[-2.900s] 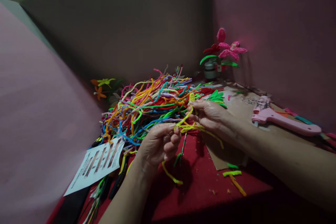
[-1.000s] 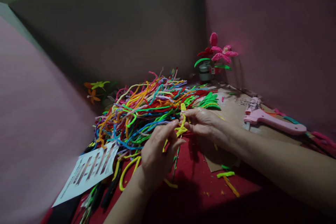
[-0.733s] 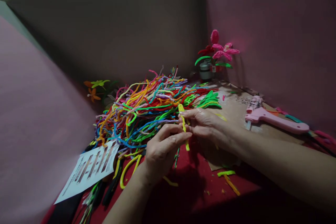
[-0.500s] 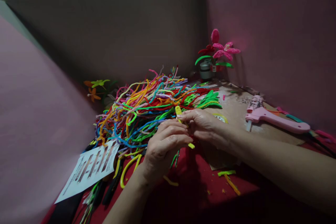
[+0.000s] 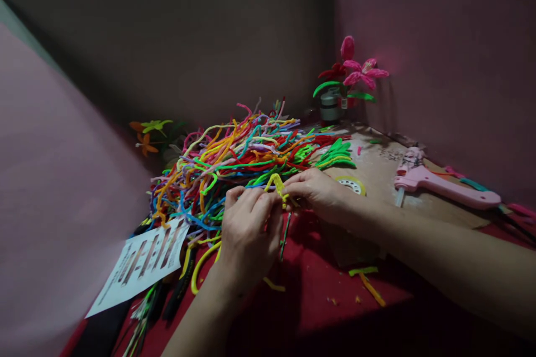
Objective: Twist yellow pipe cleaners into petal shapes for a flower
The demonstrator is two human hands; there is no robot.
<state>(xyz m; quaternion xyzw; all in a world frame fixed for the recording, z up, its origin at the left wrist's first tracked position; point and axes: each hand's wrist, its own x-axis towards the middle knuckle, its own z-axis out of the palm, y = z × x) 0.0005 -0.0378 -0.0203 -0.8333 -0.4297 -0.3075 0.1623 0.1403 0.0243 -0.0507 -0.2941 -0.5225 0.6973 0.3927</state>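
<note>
A yellow pipe cleaner (image 5: 276,182), bent into a peak, is held between both hands over the front of the pile. My left hand (image 5: 253,223) is closed, its thumb and fingers pinching the left and lower part. From the other side my right hand (image 5: 312,192) pinches the right leg with thumb and fingertips. Just behind the hands lies a heap of many-coloured pipe cleaners (image 5: 234,156). Green bent pipe cleaner pieces (image 5: 337,153) sit beyond my right hand, and a yellow roll of tape (image 5: 352,185) is partly hidden by it.
A pink glue gun (image 5: 444,187) lies on cardboard (image 5: 377,173) at right. Pink pipe cleaner flowers (image 5: 366,73) stand at the back. A printed sheet (image 5: 140,265) and yellow-handled pliers (image 5: 184,279) lie at left. Yellow and orange scraps (image 5: 371,284) rest on the red cloth (image 5: 318,295).
The yellow pipe cleaner was a flat, folded strip held upright; now it is opened into a bent peak. My left hand has turned and moved slightly left and up. The view has shifted slightly.
</note>
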